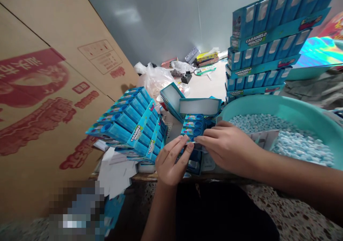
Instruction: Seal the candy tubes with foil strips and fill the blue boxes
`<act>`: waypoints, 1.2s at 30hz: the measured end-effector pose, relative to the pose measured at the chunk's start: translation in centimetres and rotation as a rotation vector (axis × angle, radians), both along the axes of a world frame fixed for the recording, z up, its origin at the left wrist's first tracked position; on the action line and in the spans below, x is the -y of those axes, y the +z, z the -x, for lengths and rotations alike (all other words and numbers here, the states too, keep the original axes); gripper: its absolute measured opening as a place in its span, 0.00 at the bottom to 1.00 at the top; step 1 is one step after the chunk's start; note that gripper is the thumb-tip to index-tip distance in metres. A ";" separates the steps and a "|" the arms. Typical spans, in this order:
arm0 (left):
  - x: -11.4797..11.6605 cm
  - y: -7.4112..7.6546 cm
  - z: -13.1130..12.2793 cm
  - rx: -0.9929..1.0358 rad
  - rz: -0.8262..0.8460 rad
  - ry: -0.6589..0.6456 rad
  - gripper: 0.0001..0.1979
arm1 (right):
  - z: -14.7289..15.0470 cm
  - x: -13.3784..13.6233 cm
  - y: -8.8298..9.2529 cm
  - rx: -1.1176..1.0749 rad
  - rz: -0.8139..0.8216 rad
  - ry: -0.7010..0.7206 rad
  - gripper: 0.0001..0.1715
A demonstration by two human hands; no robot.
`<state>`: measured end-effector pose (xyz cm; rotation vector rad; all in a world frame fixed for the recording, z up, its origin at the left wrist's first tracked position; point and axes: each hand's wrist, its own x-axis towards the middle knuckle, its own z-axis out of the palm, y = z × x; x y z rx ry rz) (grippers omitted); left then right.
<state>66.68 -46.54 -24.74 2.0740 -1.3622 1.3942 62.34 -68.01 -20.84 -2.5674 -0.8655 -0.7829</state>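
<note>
Several small blue candy boxes (193,123) stand in a short row in front of me, their printed ends facing up. My left hand (171,160) has its fingertips and thumb closed on the near end of the nearest box, from the left. From the right, my right hand (230,144) grips the same end with its fingers bent together. The fingers partly hide this nearest box. Just below the hands, a dark blue box piece (194,161) lies near the table's edge.
Filled "Caramelo Macizo" display boxes (134,121) are stacked at left, with another tall stack (264,41) at back right. A turquoise basin (254,103) holds pale blue candies (302,146). Folded blue cartons (199,106) lie behind the row. A large cardboard box (66,30) stands left.
</note>
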 end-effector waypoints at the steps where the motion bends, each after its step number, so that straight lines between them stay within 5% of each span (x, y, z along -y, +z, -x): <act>1: 0.0 0.0 0.0 0.001 0.002 -0.001 0.21 | 0.0 0.0 0.0 0.002 0.000 0.001 0.12; 18: 0.2 -0.3 -0.8 -0.008 0.060 -0.029 0.31 | -0.1 -0.2 0.0 -0.020 -0.035 -0.027 0.13; 36: -0.3 -1.1 -0.6 -0.063 0.051 -0.026 0.28 | -0.1 -0.1 -0.2 -0.006 -0.043 -0.038 0.14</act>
